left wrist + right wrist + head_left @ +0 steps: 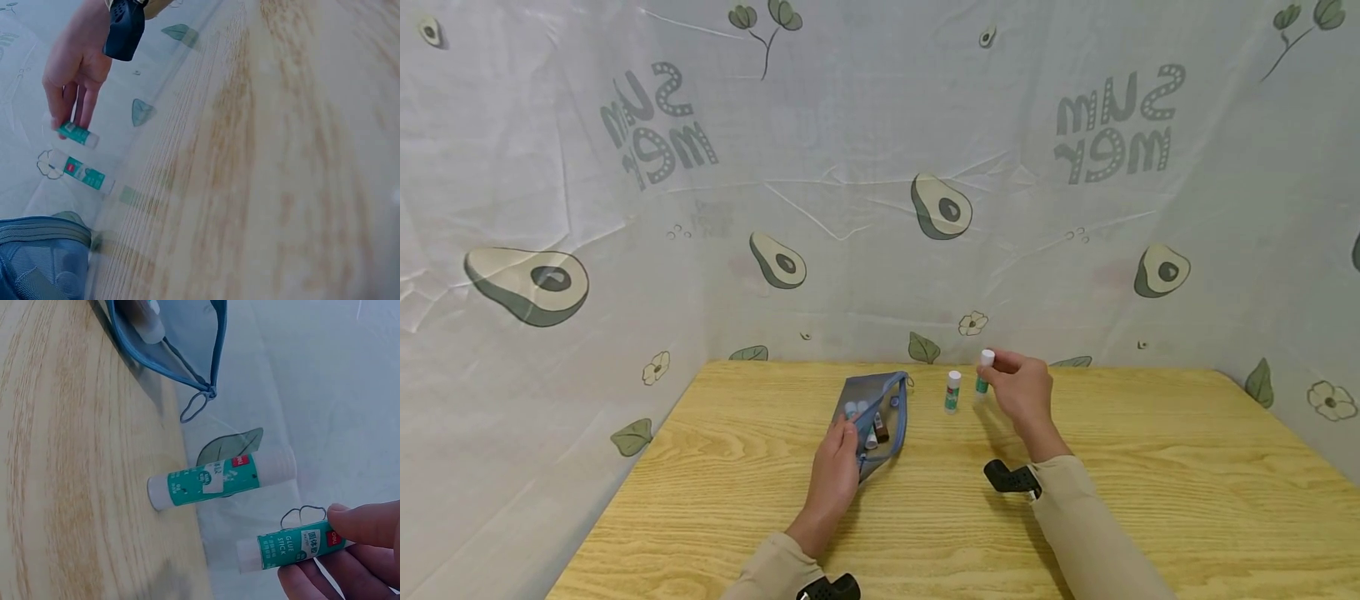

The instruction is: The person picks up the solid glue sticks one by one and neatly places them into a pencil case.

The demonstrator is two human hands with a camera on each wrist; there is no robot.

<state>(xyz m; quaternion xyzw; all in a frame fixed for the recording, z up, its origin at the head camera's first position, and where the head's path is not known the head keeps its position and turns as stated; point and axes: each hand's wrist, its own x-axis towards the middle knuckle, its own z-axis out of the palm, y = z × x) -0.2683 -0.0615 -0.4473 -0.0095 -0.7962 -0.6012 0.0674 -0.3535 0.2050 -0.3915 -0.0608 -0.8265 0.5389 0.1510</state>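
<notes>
A blue mesh zip pouch (pixel 867 388) lies unzipped on the table, and my left hand (pixel 835 471) holds its near left side between thumb and fingers. Through the mesh and the opening show several small items, among them white-capped tubes and a dark brown piece (pixel 881 428). My right hand (pixel 1027 398) pinches a green-and-white glue stick (pixel 300 546) near its white cap, roughly upright. Whether its base touches the table I cannot tell. Just left of it a second glue stick (pixel 212 481) stands upright, cap on top, between the pouch and the right hand.
The wood-grain table (pixel 1150 500) ends at the back against a pale curtain (pixel 865 275) printed with avocados, leaves and flowers. More of this curtain hangs along both sides. A small cord loop (pixel 195 407) hangs from the pouch's zip end.
</notes>
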